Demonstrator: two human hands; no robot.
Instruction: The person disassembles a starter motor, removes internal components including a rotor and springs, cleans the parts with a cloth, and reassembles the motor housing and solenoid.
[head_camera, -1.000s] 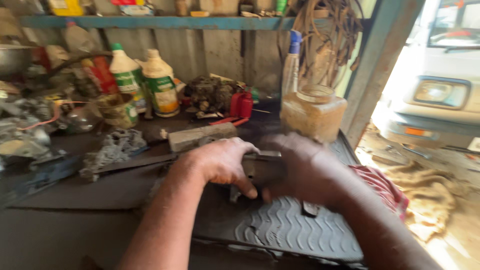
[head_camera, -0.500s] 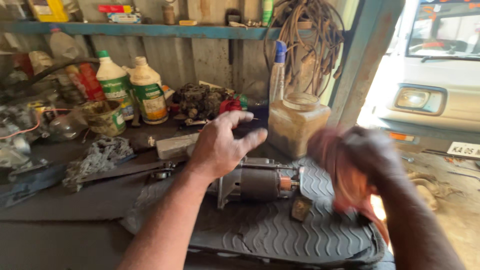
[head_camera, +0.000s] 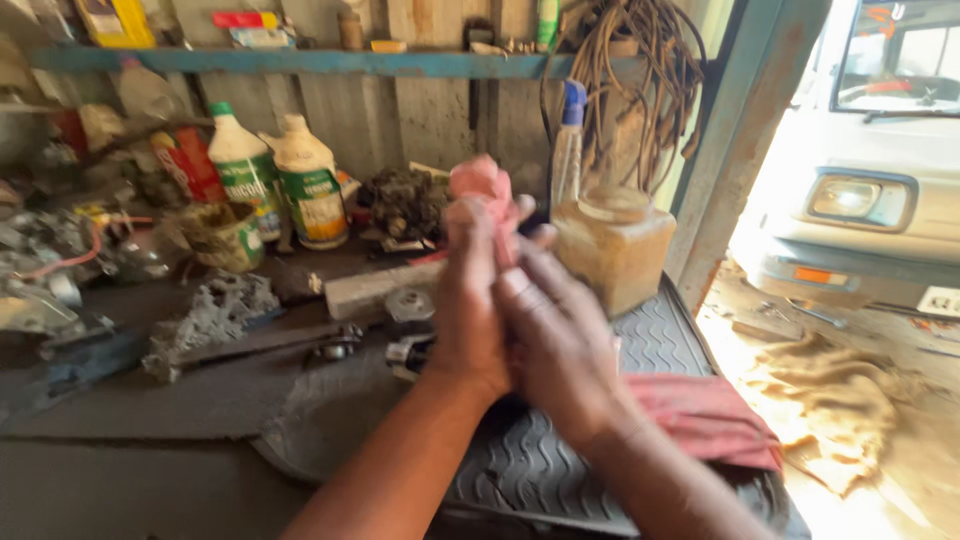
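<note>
My left hand (head_camera: 470, 290) and my right hand (head_camera: 555, 335) are raised together above the bench, pressed around a red rag (head_camera: 485, 190). The rag's top sticks out above my fingers and its long end (head_camera: 705, 415) trails down onto the ribbed grey rubber mat (head_camera: 655, 345). Behind my wrists, part of a small metal motor part (head_camera: 410, 352) shows on the mat; the rest of it is hidden by my hands.
A square jar of tan grease (head_camera: 612, 250) and a spray bottle (head_camera: 568, 140) stand behind my hands. Two white oil bottles (head_camera: 310, 185), a dirty tin (head_camera: 222, 235), a wooden block (head_camera: 375, 290) and metal scrap (head_camera: 210, 315) crowd the left. A white vehicle (head_camera: 870, 190) is outside.
My hands left the motor part on the mat. The right hand brought up the red rag, and both hands now meet around it higher up.
</note>
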